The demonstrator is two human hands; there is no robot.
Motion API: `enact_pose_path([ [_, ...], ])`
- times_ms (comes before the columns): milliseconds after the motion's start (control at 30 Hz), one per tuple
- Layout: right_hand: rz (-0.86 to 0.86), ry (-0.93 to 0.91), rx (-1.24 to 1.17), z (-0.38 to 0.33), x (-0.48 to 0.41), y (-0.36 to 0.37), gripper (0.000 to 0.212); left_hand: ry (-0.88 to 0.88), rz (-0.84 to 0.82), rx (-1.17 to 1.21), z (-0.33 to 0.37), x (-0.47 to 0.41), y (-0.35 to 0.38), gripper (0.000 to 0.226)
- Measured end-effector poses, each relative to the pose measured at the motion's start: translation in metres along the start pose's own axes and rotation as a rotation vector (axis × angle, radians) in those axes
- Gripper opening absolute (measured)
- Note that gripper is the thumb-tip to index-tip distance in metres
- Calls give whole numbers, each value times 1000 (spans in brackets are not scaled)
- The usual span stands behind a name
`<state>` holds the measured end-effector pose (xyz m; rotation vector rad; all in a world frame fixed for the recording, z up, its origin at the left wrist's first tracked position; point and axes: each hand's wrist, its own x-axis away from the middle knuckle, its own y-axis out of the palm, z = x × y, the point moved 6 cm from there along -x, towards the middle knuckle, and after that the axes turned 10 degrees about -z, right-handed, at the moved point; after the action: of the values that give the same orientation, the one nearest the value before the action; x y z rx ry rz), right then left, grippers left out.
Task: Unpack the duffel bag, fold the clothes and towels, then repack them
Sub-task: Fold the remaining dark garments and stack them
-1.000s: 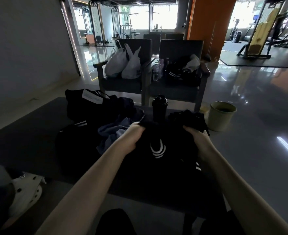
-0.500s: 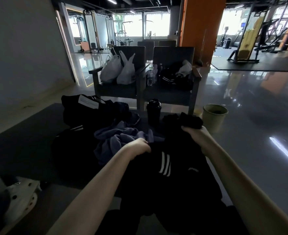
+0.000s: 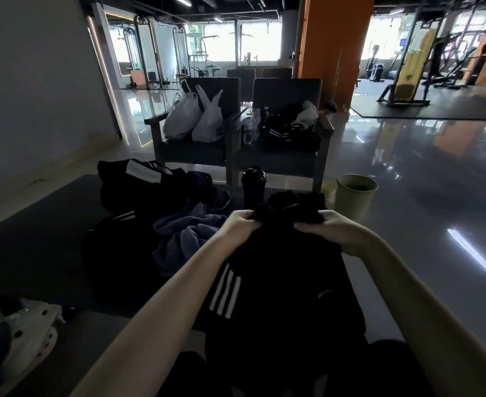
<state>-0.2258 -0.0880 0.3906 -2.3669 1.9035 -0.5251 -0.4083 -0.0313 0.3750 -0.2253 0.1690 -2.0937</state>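
A black garment [image 3: 279,282] is held up at its upper edge by both hands. The left hand [image 3: 243,224] is curled round a bunched fold of the cloth, and the right hand [image 3: 332,229] is clenched on the fabric just beside it, so that the edge is gathered into a dark lump between them. From there the garment hangs down toward the lap. Its cloth is plain black and matte, and little of its cut can be made out in the dim light. Three short white stripes [image 3: 226,293] are seen side by side on its left part, slightly slanted, and a small pale mark shows to the right of them.

Beyond the left forearm a crumpled blue-grey towel [image 3: 187,233] lies on a dark surface [image 3: 35,239]. Behind it the black duffel bag [image 3: 138,190] is set, with a white label on top. A black shaker bottle [image 3: 253,186] stands upright just past the hands, and a green bin [image 3: 354,196] stands on the glossy floor to the right. Two white plastic bags [image 3: 196,116] are propped on a dark chair [image 3: 190,156] farther back.
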Motion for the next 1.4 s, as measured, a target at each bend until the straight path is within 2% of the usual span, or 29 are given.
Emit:
enact_pose_path([
  [133, -30, 134, 286, 14, 0, -22, 16, -52, 98, -270, 3, -8, -32, 14],
  [233, 146, 155, 471, 12, 1, -42, 24, -91, 176, -497, 9, -9, -50, 31],
  [300, 288, 133, 530, 7, 3, -59, 30, -92, 260, -637, 17, -8, -65, 25],
  [433, 529, 17, 534, -3, 3, -85, 31, -106, 362, -682, 26, -13, -96, 25],
  [533, 598, -52, 428, -10, -7, -93, 29, -118, 402, -662, 31, -19, -114, 23],
  [700, 632, -94, 366, -13, -35, -99, 26, -154, 501, -713, 33, -35, -130, 22],
  [800, 667, -81, 351, -11, -57, -104, 34, -176, 547, -742, 29, -52, -140, 26],
  [867, 679, -90, 344, -8, -74, -109, 33, -193, 568, -764, 25, -69, -150, 27],
  [1067, 655, -120, 343, 5, -140, -122, 34, -202, 626, -915, 4, -131, -179, 23],
  [1167, 625, -91, 345, 17, -175, -128, 38, -189, 624, -988, -9, -163, -189, 25],
  [1400, 662, 63, 412, 63, -239, -137, 37, -279, 525, -1216, -58, -219, -195, 29],
])
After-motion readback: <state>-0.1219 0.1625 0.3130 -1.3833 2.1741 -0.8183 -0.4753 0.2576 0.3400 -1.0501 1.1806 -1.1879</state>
